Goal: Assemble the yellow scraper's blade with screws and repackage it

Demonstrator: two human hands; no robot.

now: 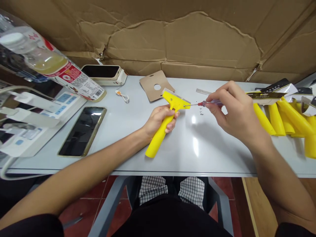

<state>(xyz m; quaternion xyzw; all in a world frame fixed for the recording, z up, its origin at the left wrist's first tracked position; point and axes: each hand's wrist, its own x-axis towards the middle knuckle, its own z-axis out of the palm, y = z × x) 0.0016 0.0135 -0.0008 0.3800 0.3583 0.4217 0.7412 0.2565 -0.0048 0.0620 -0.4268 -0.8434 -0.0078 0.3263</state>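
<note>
One yellow scraper (165, 122) lies slanted near the middle of the pale desk (197, 154), its handle end toward the person and its wide head lifted toward the cardboard wall (172, 36). The left hand (158, 120) wraps the upper part of the scraper's handle, its grip closed around it just below the head. To the right of the scraper's head, the right hand (234, 112) pinches a small red-handled screwdriver (207, 104) between thumb and fingers, the grip tight on its handle; the thin shaft points leftward and its tip meets the side of the scraper's head. Just beyond the screwdriver, right of the scraper, lies a flat metal blade (202, 92), and a few tiny screws (201, 112) sit on the desk just under the shaft. Behind the scraper's head rests a brown card piece (154, 86) with a round hole. Far to the scraper's right is a heap of more yellow scrapers (288, 120) with packaging on top. To the scraper's left lie a dark phone (82, 131), farther back a second phone in a pale case (105, 74), a small white cord loop (122, 95), a tilted plastic bottle (49, 64), and a power strip (32, 121) at the far left edge.
</note>
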